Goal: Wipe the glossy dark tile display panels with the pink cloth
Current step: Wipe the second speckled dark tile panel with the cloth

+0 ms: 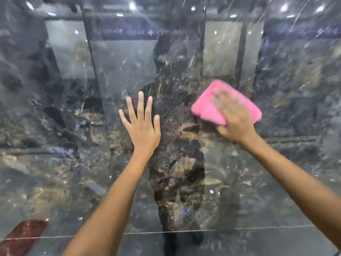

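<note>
A glossy dark marbled tile panel (77,111) fills the head view, upright in front of me and full of reflections. My left hand (141,124) lies flat against it at the centre, fingers straight and spread. To its right, my right hand (233,117) presses a folded pink cloth (204,106) onto the panel with flat fingers. That hand is motion-blurred. The cloth sticks out above and to both sides of the hand.
A thin horizontal joint line (239,229) crosses the panel low down. A reddish-brown patch (22,235) shows at the bottom left corner. Reflected ceiling lights, mirrored lettering and a dark reflection of a person appear in the gloss.
</note>
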Action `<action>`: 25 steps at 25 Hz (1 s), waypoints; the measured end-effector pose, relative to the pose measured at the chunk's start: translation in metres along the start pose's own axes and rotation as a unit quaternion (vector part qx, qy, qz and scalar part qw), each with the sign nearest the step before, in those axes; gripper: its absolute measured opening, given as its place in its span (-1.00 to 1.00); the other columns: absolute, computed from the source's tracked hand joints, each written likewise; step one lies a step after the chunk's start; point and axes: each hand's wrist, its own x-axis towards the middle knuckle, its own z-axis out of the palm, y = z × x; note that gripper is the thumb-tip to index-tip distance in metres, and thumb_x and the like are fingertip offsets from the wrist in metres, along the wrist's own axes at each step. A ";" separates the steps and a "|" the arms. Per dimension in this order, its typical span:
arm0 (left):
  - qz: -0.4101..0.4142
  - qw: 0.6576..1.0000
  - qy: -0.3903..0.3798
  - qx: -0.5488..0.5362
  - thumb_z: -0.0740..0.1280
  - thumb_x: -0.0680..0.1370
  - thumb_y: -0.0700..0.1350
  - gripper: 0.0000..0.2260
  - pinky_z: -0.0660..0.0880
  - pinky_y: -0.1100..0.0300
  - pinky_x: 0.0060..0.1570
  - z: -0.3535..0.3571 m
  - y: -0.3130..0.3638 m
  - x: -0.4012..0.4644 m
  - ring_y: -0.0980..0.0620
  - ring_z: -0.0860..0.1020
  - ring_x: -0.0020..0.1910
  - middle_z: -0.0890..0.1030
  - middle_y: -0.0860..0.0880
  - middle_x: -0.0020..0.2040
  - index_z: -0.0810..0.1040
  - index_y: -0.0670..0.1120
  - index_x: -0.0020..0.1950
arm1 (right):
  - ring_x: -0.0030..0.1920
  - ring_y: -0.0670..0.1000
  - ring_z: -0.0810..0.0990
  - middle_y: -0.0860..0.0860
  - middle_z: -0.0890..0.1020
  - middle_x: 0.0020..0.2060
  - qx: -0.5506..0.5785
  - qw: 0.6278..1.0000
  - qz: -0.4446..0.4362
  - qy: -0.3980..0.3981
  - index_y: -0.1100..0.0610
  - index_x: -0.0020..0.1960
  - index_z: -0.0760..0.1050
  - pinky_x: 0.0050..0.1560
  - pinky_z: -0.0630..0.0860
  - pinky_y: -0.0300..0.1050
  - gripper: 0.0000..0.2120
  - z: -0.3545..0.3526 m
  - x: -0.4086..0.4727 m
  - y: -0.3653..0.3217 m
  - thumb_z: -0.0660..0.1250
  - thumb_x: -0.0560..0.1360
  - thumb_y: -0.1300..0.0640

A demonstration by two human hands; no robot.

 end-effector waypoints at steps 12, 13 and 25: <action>-0.069 0.997 0.037 -0.004 0.02 0.66 0.03 -0.51 -0.09 -0.27 0.46 -0.007 0.054 0.122 -0.14 -0.02 0.58 0.08 -0.03 0.60 0.14 -0.09 0.58 | 0.42 0.23 0.33 0.27 0.38 0.40 -0.023 0.978 0.158 0.136 0.31 0.44 0.31 0.48 0.16 0.08 -0.29 -0.053 0.098 0.110 0.27 0.30 0.20; -0.065 0.997 0.035 0.013 0.00 0.66 0.04 -0.50 -0.08 -0.27 0.46 -0.005 0.054 0.121 -0.14 -0.02 0.58 0.07 -0.03 0.60 0.12 -0.08 0.59 | 0.45 0.22 0.29 0.25 0.35 0.43 0.001 0.935 0.293 0.201 0.29 0.46 0.29 0.48 0.15 0.09 -0.28 -0.070 0.128 0.125 0.28 0.31 0.20; -0.065 0.997 0.029 0.018 -0.04 0.65 0.02 -0.49 -0.14 -0.21 0.48 -0.003 0.051 0.117 -0.10 -0.06 0.58 0.04 -0.04 0.61 0.11 -0.10 0.59 | 0.43 0.20 0.34 0.15 0.41 0.41 -0.001 0.994 0.067 0.090 0.21 0.43 0.38 0.40 0.29 0.25 -0.37 -0.070 0.208 0.121 0.27 0.36 0.14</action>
